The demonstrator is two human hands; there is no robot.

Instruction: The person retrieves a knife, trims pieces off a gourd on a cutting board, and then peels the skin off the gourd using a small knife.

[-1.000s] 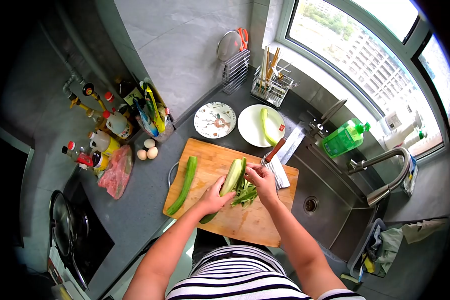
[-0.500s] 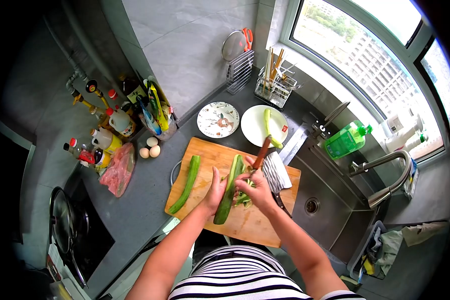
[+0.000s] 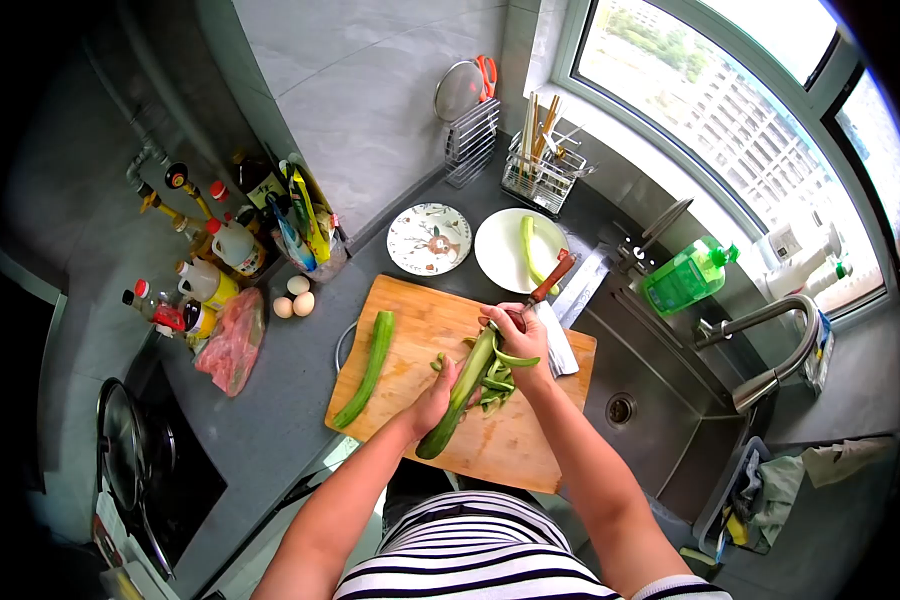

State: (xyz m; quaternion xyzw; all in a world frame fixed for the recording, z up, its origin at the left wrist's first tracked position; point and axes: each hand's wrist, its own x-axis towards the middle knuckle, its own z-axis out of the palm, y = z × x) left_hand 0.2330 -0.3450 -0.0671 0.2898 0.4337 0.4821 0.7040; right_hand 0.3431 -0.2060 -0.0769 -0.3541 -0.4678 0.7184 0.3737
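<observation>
Holding a long green gourd [image 3: 462, 393] over the wooden cutting board [image 3: 432, 308], the left hand [image 3: 433, 398] has a narrow grip, with the fingers curled around the middle part of the vegetable. This gourd is slanted: its lower end points to the person's striped shirt [image 3: 470, 550], and its upper end is at the right hand [image 3: 518, 338]. The right hand has also a narrow grip, and it holds a peeler with red-brown handle [image 3: 552, 279]; the handle points up and to the right, in front of the edge of the white plate [image 3: 495, 240]. The blade of the peeler is hidden by the fingers, so I cannot tell if it touches the skin. One curved strip of peel [image 3: 515, 360] is just beside the right hand, and below it a pile of green peels [image 3: 494, 388] lies on the board.

At the left of the board lies a second green gourd [image 3: 368, 368], well apart from both hands. A cleaver [image 3: 560, 345] lies at the right side, partly covered by the right hand. Behind the board, on the grey tabletop [image 3: 295, 375], a pale peeled piece [image 3: 529, 245] rests on the white plate, next to a patterned plate [image 3: 429, 226].
</observation>
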